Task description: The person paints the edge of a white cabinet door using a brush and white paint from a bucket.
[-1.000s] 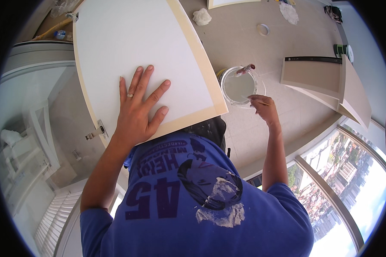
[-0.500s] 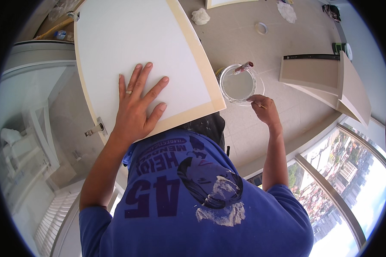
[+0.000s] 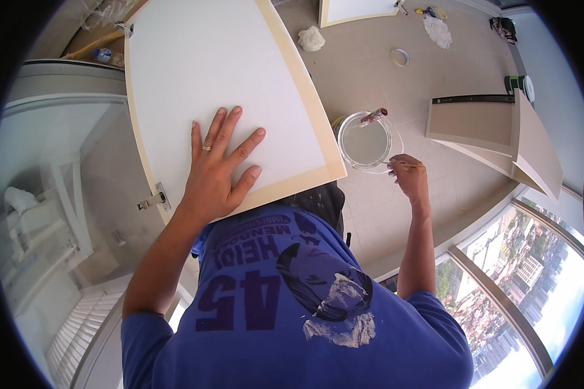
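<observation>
My left hand (image 3: 217,172) lies flat with spread fingers on a white cabinet door (image 3: 233,58). Cream tape-like strips (image 3: 303,87) border the door, and a metal hinge (image 3: 152,199) sticks out at its left edge. To the right, my right hand (image 3: 410,181) pinches a thin paintbrush (image 3: 414,166) by its light handle. The brush lies nearly level, its front end at the near right rim of a round paint bucket (image 3: 342,150). Pale paint (image 3: 363,144) shows inside. A paint-stained tool with a reddish handle (image 3: 374,117) leans on the bucket's far rim.
A beige cabinet piece (image 3: 474,120) stands on the floor at the right, near windows (image 3: 499,285). Farther off lie a tape roll (image 3: 400,58), a crumpled white wad (image 3: 311,39), a white cloth (image 3: 438,32) and another white panel (image 3: 353,10). Glass (image 3: 91,194) is at the left.
The whole view has shifted slightly, moving things right and down. My right hand has turned the paintbrush so its handle now points right. My left hand stays flat on the door.
</observation>
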{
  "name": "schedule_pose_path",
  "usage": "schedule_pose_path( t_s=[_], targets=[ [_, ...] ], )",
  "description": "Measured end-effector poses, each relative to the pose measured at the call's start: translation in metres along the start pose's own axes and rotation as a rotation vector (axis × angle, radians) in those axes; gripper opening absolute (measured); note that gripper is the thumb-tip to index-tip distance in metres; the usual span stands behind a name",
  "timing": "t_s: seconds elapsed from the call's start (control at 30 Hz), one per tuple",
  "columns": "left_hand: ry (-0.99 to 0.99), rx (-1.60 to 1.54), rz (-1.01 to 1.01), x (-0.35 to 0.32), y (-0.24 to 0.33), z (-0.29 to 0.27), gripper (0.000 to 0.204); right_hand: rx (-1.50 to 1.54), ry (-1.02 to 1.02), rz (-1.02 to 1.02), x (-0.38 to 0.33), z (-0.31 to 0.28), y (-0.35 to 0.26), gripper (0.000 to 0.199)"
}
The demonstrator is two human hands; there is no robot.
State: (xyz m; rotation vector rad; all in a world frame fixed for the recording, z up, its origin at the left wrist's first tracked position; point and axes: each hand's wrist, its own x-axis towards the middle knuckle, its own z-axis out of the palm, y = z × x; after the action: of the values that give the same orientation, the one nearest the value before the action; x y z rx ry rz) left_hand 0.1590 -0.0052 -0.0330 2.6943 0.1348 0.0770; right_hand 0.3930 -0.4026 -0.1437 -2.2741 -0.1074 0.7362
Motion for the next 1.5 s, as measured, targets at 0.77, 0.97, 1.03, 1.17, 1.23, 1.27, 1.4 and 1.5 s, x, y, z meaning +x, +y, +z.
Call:
schedule_pose_path(
  t_s=[0.77,0.97,1.03,1.17,1.23,1.27,1.4,1.5],
  targets=[
    [0.020,0.027,-0.011,-0.006,0.000,0.002,0.053,0.572,-0.244,-0.610,0.003,0.011,-0.221,0.013],
    [0.028,0.032,-0.011,-0.005,0.001,0.002,0.053,0.334,-0.152,-0.761,0.014,0.019,-0.250,0.012],
    [0.028,0.035,-0.012,-0.005,0.001,0.002,0.053,0.259,-0.140,-0.776,0.016,0.020,-0.254,0.013],
    [0.026,0.039,-0.009,-0.005,0.001,0.002,0.053,0.158,-0.142,-0.776,0.019,0.020,-0.259,0.013],
    [0.025,0.038,-0.009,-0.005,0.000,0.002,0.053,0.129,-0.131,-0.781,0.019,0.021,-0.261,0.013],
    [0.024,0.037,-0.008,-0.005,0.000,0.003,0.053,0.122,-0.125,-0.780,0.019,0.022,-0.262,0.013],
    [0.018,0.034,-0.009,-0.004,0.001,0.002,0.053,0.098,-0.124,-0.788,0.019,0.022,-0.262,0.013],
    [0.013,0.035,-0.009,-0.003,0.000,0.002,0.053,0.102,-0.114,-0.833,0.020,0.024,-0.261,0.013]
  ],
)
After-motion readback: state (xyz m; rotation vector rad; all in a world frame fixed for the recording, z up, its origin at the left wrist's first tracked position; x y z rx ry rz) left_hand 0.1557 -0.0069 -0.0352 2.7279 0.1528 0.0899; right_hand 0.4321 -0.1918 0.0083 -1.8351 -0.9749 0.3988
